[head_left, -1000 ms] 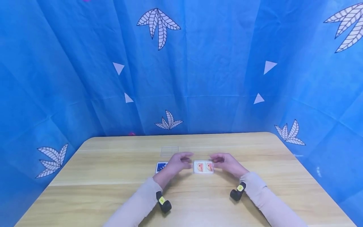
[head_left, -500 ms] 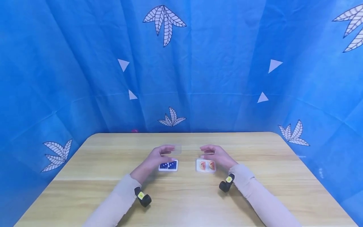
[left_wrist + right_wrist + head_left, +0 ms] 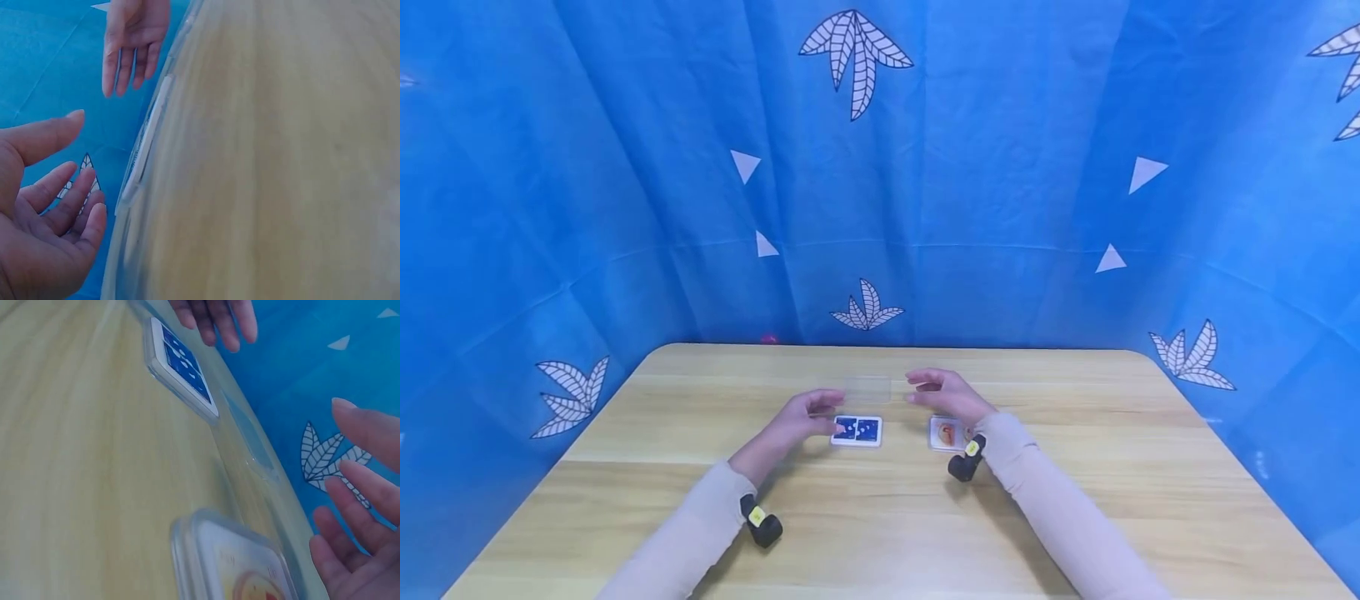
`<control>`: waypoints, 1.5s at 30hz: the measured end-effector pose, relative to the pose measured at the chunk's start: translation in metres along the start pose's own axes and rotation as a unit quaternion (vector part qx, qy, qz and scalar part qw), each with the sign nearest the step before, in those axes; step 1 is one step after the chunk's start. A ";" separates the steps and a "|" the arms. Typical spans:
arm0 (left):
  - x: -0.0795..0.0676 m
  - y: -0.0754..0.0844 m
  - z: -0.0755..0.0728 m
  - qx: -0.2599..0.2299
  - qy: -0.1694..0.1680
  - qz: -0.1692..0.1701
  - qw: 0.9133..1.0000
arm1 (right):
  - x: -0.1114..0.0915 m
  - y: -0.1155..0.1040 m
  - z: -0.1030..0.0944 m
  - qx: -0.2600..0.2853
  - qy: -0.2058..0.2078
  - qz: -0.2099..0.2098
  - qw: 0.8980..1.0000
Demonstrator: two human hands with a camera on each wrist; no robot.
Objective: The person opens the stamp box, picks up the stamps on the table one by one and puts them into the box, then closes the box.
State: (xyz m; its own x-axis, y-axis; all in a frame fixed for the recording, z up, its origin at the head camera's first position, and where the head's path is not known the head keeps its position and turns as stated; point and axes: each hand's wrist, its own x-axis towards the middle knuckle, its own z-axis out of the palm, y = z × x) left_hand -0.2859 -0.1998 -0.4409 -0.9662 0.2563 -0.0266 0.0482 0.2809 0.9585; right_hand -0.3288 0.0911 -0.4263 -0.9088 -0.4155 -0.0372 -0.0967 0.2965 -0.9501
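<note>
In the head view my left hand (image 3: 797,417) hovers by the left end of a case of blue patterned cards (image 3: 857,431), its thumb overlapping the case from this angle. Thumb and fingers are apart with nothing between them, as the left wrist view confirms. My right hand (image 3: 949,392) is above the table, also holding nothing, its fingers loosely bent in the right wrist view. Between and beyond the hands lies a clear plastic lid (image 3: 868,389). Below the right wrist sits a clear case with orange pictures (image 3: 945,433), partly covered by the wrist camera.
The cases and the lid lie on a light wooden table (image 3: 865,517) with rounded far corners. A blue curtain (image 3: 1000,167) with white leaf and triangle prints hangs behind and on both sides. Each wrist wears a small black camera (image 3: 763,527).
My left hand has moved left, from beside the orange-picture case to the blue cards. The right hand has come away from that case, leftward and farther back. The head view has shifted slightly.
</note>
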 end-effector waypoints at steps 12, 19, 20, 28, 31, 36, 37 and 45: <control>0.004 -0.012 -0.001 -0.011 -0.003 -0.030 1.000 | 0.027 0.011 0.012 0.020 -0.009 0.018 1.000; 0.006 -0.020 -0.002 -0.031 -0.014 -0.043 0.998 | 0.038 0.012 0.019 0.014 -0.006 0.023 1.000; 0.006 -0.021 -0.002 -0.032 -0.014 -0.045 0.998 | 0.040 0.012 0.020 0.013 -0.007 0.022 1.000; 0.006 -0.022 -0.001 -0.028 -0.018 -0.045 0.998 | 0.048 0.016 0.027 -0.032 0.002 0.019 0.999; 0.007 -0.021 0.000 -0.012 -0.012 -0.049 0.999 | 0.050 0.016 0.027 -0.044 0.011 0.029 0.999; 0.008 -0.021 -0.001 0.004 -0.001 -0.062 0.998 | 0.053 0.013 0.027 -0.074 0.014 0.040 0.996; 0.008 -0.021 -0.002 0.007 0.002 -0.063 0.998 | 0.053 0.011 0.027 -0.079 0.014 0.042 0.996; 0.007 -0.019 -0.005 0.004 0.014 -0.073 0.997 | 0.056 0.009 0.034 -0.111 0.017 0.031 0.993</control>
State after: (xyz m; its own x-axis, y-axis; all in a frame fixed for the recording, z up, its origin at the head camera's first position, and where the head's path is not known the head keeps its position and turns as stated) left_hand -0.2949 -0.2080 -0.4581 -0.9699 0.1860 -0.1571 -0.0914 0.3197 0.9431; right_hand -0.3669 0.0410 -0.4472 -0.9287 -0.3621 -0.0804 -0.1231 0.5053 -0.8541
